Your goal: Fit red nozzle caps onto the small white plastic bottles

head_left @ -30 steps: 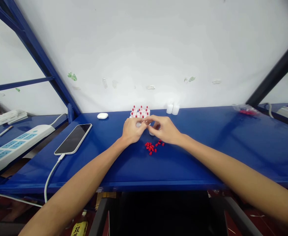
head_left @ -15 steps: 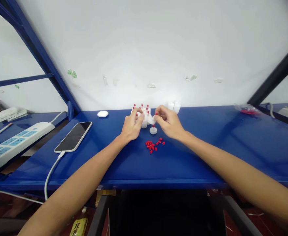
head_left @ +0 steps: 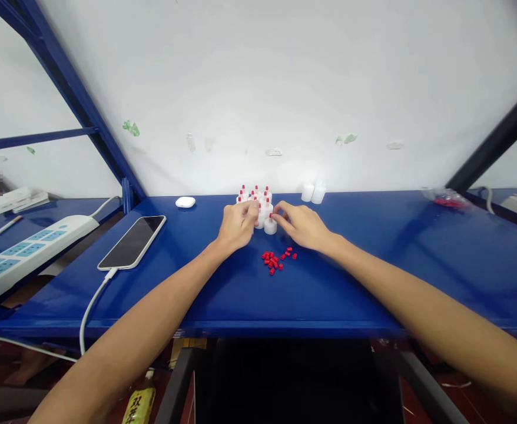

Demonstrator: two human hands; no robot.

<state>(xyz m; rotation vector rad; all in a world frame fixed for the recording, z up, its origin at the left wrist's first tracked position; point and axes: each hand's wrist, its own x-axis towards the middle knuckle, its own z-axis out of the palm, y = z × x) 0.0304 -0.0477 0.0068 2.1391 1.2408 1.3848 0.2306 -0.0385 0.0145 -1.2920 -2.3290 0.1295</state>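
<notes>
Red cap [head_left: 271, 216] is sitting on the front white bottle [head_left: 270, 227], right hand [head_left: 301, 224] pinching it, left hand [head_left: 236, 225] curling beside clustered bottles [head_left: 267, 208], any hold untellable; seating seems underway, probably calling for steady downward pressure.

Right in front of you, the blue table [head_left: 320, 300] is smooth and glossy, catching soft streaks of light! Your bottles [head_left: 270, 227] look like milky, translucent plastic, and those red caps [head_left: 271, 259] are smooth plastic too. Over left, your phone [head_left: 132, 242] shows a dark, glassy screen, the power strip [head_left: 33, 247] white plastic. Paint coats that metal-looking post [head_left: 73, 88]; the wall [head_left: 258, 70] is matt with rough scars; the clear plastic bag [head_left: 446, 198] looks crinkled and shiny.
</notes>
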